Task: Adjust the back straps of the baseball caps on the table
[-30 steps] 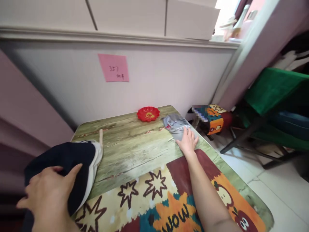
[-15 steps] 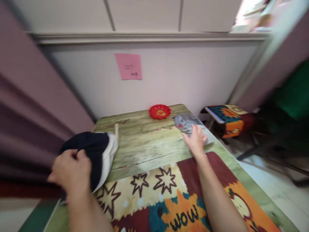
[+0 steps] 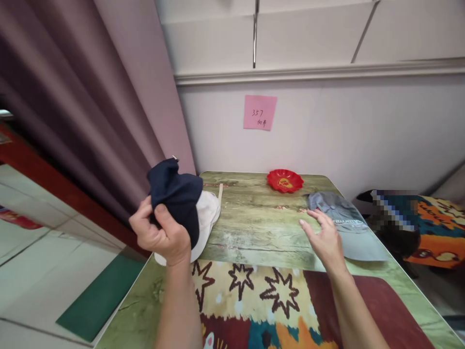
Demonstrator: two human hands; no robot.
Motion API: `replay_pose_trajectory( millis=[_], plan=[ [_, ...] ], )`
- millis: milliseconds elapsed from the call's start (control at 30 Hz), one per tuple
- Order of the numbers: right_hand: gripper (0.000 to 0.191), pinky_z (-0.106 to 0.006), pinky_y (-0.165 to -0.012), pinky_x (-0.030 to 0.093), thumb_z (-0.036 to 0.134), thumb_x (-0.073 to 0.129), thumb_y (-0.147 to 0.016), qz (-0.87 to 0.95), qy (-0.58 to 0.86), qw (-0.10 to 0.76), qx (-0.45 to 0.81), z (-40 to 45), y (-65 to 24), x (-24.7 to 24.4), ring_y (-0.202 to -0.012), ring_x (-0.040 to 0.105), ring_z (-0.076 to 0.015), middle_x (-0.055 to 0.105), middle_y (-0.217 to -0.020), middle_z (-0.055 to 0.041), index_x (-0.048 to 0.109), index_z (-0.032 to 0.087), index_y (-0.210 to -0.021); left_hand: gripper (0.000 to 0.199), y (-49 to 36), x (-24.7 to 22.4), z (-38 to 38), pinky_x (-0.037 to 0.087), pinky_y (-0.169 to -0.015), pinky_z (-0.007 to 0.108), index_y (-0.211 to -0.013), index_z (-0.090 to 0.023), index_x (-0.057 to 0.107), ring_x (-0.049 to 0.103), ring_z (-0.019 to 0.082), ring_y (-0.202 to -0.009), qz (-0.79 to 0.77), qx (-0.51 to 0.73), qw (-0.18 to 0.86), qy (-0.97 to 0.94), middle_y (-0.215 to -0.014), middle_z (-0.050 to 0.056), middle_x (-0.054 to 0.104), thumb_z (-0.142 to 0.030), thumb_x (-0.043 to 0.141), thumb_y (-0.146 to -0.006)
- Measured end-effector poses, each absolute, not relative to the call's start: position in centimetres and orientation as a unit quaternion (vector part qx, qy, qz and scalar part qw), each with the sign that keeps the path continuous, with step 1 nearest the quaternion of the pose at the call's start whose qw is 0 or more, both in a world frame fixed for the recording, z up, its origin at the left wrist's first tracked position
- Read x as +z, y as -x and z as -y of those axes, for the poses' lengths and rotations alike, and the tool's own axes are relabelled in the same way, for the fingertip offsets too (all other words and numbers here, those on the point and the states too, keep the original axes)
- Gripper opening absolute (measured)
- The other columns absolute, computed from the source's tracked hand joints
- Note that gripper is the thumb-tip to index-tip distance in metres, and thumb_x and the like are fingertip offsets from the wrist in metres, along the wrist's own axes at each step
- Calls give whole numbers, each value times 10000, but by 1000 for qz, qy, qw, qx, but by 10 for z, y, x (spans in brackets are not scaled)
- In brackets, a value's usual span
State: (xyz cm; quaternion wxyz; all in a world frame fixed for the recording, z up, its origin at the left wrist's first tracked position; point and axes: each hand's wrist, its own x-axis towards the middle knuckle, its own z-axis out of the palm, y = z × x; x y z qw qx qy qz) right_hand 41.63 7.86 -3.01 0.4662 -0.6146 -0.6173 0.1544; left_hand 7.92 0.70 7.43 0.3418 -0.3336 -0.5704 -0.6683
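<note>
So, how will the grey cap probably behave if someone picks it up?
The grey cap is probably floppy in its crown, which lies slumped and creased. The brim looks smooth and flat, so it may be stiffer. It is likely light, as it appears to be cloth.

Plain pale lilac-white wall (image 3: 225, 135) is filling the back; square pink paper note (image 3: 259, 116), handwritten "357", is sticking to it. Long off-white moulding (image 3: 290, 76) is running above, flat white panels (image 3: 308, 39) are sitting over that. Heavy pleated mauve fabric curtain (image 3: 90, 97) is hanging left, glossy red-brown strip (image 3: 72, 196) slanting below. Pale glossy tiled floor (image 3: 36, 286) is showing lower left, flat dark-green strip (image 3: 98, 300) lying there. Green wood-grain table with rounded corners (image 3: 250, 232) is standing near the wall, whitish light reflecting off its top. Low furniture piece with orange-teal patterned cover (image 3: 443, 252) is standing right, partly pixelated.
</note>
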Motion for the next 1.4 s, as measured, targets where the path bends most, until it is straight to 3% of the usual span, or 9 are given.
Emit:
replay_pose_trajectory(
  millis=[300, 433, 600, 800, 933, 1100, 1200, 1300, 1400],
  plan=[
    [589, -475, -1119, 400, 646, 677, -795, 471, 287, 484, 679, -35, -354, 18, -1273, 571, -297, 671, -1299, -106, 685, 227, -1209, 209, -187, 61, -12, 453, -1083, 447, -1071, -220, 577, 631, 210, -1171, 437, -623, 109, 639, -1154, 70, 704, -92, 553, -908],
    [336, -443, -1051, 491, 380, 775, -784, 257, 306, 592, 700, -43, -354, 20, -1137, 671, -280, 768, -1084, -62, 735, 203, -1066, 167, -216, 51, -17, 487, -1044, 407, -1032, -223, 642, 672, 198, -1077, 377, -521, -65, 763, -1104, 72, 729, -134, 565, -914],
    [239, -414, -1055, 499, 272, 643, -856, 161, 256, 595, 745, -58, -387, 23, -1112, 692, -255, 783, -1015, -72, 744, 156, -1039, 215, -199, 45, -33, 481, -1010, 381, -1067, -217, 665, 640, 229, -1133, 470, -552, -251, 641, -1166, 86, 703, -357, 600, -918],
    [319, -459, -1103, 443, 443, 558, -903, 189, 189, 555, 788, -53, -403, 27, -1207, 639, -260, 775, -1062, -61, 737, 209, -1023, 615, -182, 32, -48, 549, -831, 388, -1168, -175, 657, 668, 309, -1099, 538, -475, -568, 403, -1180, 144, 709, -678, 580, -823],
    [387, -452, -1051, 481, 530, 558, -895, 195, 206, 538, 794, -55, -404, 26, -1165, 660, -266, 781, -1011, -59, 727, 212, -1034, 562, -183, 37, -48, 569, -845, 409, -1075, -160, 712, 714, 315, -997, 405, -453, -722, 332, -941, 120, 771, -652, 560, -849],
    [286, -392, -932, 537, 386, 779, -753, 299, 316, 557, 707, -58, -406, 31, -982, 715, -249, 780, -923, -40, 720, 196, -959, 253, -169, 47, -47, 587, -806, 318, -815, -181, 709, 732, 226, -845, 422, -574, -625, 318, -766, 50, 751, -434, 715, -807],
    [334, -374, -944, 517, 274, 856, -645, 367, 324, 617, 616, -57, -404, 35, -959, 699, -223, 772, -939, -12, 714, 221, -942, 222, -164, 53, -42, 575, -826, 311, -861, -184, 705, 715, 207, -867, 413, -621, -538, 393, -869, 46, 758, -368, 776, -758],
    [335, -380, -937, 506, 295, 860, -632, 386, 333, 677, 532, -60, -402, 31, -944, 682, -212, 765, -946, 6, 712, 252, -930, 251, -162, 53, -40, 548, -873, 324, -933, -198, 697, 696, 203, -927, 412, -642, -433, 479, -968, 42, 753, -304, 797, -730],
    [277, -400, -964, 479, 291, 795, -705, 487, 398, 644, 436, -68, -404, 15, -987, 663, -229, 755, -1010, -22, 726, 239, -968, 174, -157, 37, -48, 505, -963, 369, -930, -199, 688, 667, 223, -1041, 451, -609, -340, 557, -1067, 57, 739, -285, 723, -784]
  ],
)
